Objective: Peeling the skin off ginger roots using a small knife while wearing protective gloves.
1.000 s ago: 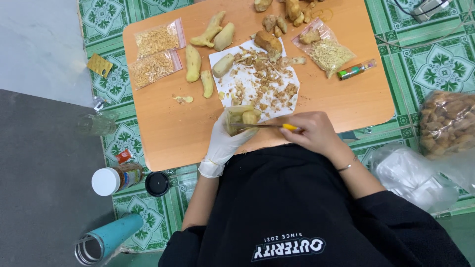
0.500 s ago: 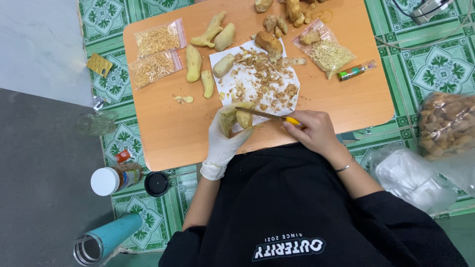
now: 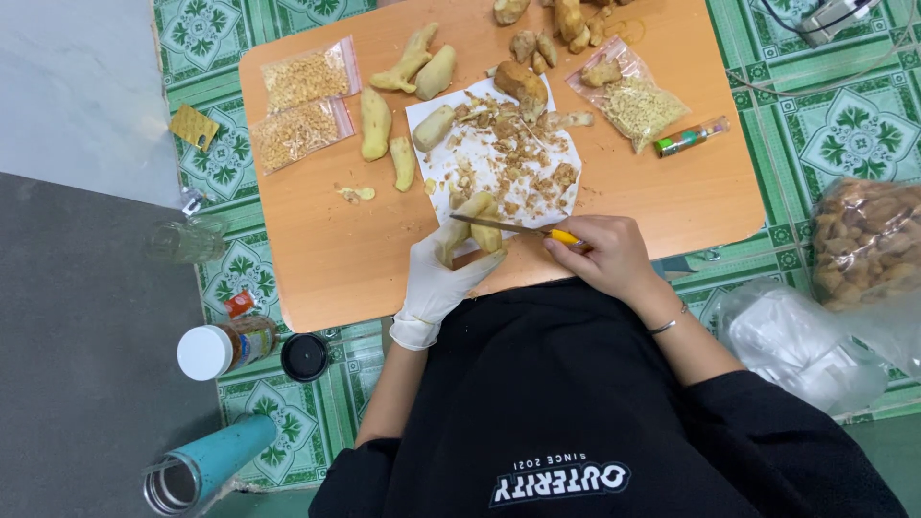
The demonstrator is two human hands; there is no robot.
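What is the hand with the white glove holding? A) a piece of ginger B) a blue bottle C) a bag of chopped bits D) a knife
A: the gloved left hand grips a peeled piece of ginger at the table edge, while the bare right hand holds the knife against it.

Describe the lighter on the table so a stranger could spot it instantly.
Start at the orange wooden table and go to its right side. Just right of the clear bag of pale shredded ginger lies a small green-and-red cylindrical lighter. It is the only bright plastic stick there; everything nearby is tan ginger root.
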